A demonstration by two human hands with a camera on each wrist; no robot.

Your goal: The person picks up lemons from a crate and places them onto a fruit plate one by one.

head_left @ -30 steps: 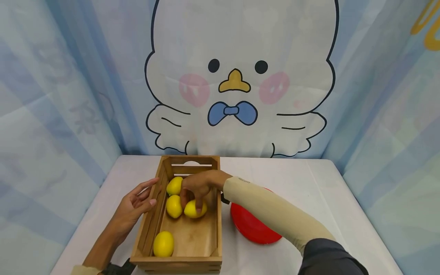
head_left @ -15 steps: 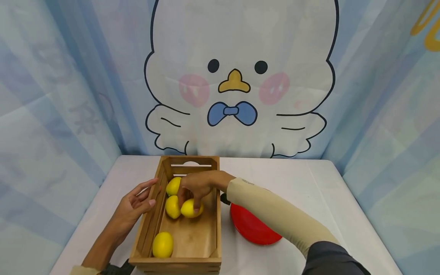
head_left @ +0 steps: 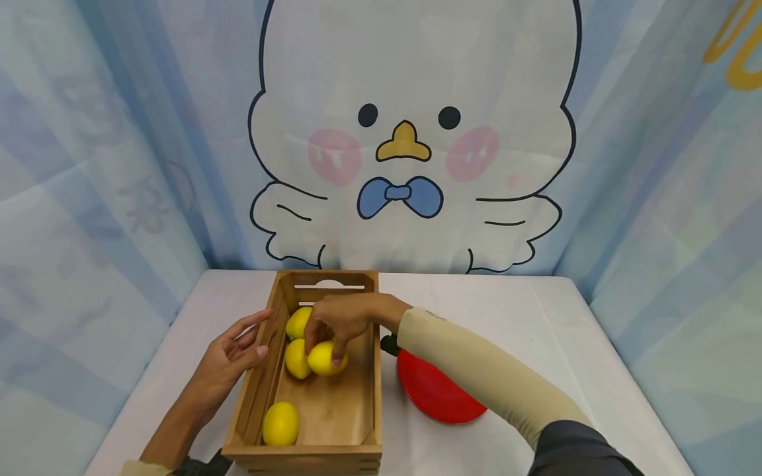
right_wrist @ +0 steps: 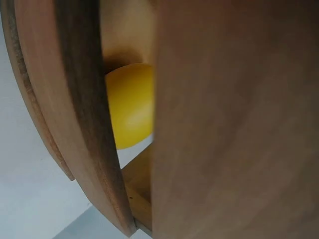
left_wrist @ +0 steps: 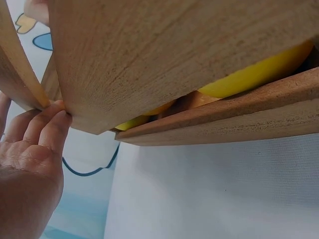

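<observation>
yellow lemon (head_left: 322,359) inside wooden crate (head_left: 302,451), pinched by right hand (head_left: 340,318), fingers curled; left hand (head_left: 227,352), fingers loosely extended, touches crate side; looks like positioning step, next move probably calls for steady pinch beside neighbouring lemon (head_left: 295,361)

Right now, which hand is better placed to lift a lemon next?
Probably the right hand: it reaches inside the wooden crate and pinches a lemon. The left hand is outside, touching the crate's left side.
</observation>
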